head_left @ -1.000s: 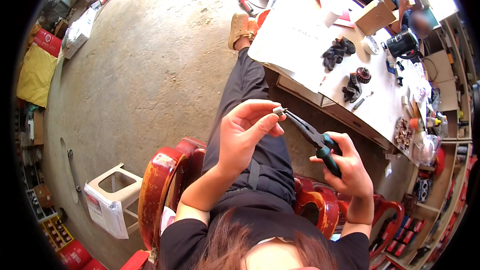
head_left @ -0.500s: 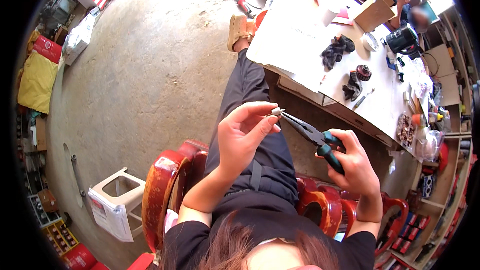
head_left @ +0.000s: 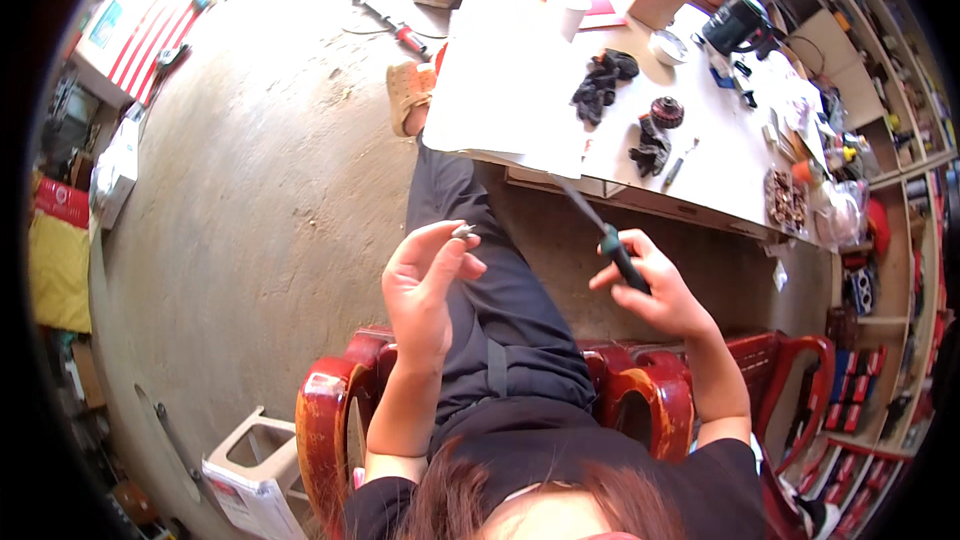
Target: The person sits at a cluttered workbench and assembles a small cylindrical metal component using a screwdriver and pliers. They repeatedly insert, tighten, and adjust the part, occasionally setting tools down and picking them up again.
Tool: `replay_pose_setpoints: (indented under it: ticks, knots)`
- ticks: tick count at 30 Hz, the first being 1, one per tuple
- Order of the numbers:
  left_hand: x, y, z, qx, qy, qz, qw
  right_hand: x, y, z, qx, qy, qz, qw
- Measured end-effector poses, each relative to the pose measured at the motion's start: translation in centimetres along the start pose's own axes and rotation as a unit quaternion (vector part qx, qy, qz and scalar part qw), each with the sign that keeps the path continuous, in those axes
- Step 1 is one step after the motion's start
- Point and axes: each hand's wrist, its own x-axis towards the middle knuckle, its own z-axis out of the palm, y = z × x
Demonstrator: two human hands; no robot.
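Note:
Between the thumb and fingertips of my left hand (head_left: 425, 275) is a small silvery metal part (head_left: 463, 232), too small to name more closely. My right hand (head_left: 660, 285) grips the dark green handles of long-nose pliers (head_left: 612, 240). Their slim jaws point up and left toward the table edge, apart from the metal part, and look slightly blurred. Both hands are above my lap, with a gap between them.
Ahead stands a white table (head_left: 520, 90) with dark gloves (head_left: 603, 85), a round dark red part (head_left: 667, 112), a black electric kettle (head_left: 735, 25) and a tray of small brown pieces (head_left: 785, 198). A beige stool (head_left: 250, 455) is at left. Another person sits behind the table.
The plier tips have come away from the small part, and the pliers have turned edge-on. Both hands have moved apart. The whole view has shifted, so the table appears further left.

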Motion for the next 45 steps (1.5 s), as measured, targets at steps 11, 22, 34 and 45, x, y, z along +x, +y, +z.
replay_pose_setpoints:
  ticks: [11,22,34,45]
  knots:
    - [-0.4,0.1,0.4,-0.024,-0.013,-0.036,0.999,7.8,20.5,0.0,-0.221,0.329,0.261,0.88]
    - [-0.1,-0.4,1.6,-0.072,-0.046,-0.1,0.991,8.6,22.4,0.7,-0.263,0.401,0.203,0.854]
    - [-0.1,-0.6,1.6,-0.1,-0.068,-0.108,0.987,7.0,26.5,-5.9,-0.234,0.606,0.319,0.69]
    - [-0.1,-0.9,2.0,-0.084,-0.073,-0.109,0.988,6.5,29.1,-10.3,-0.204,0.49,0.345,0.774]
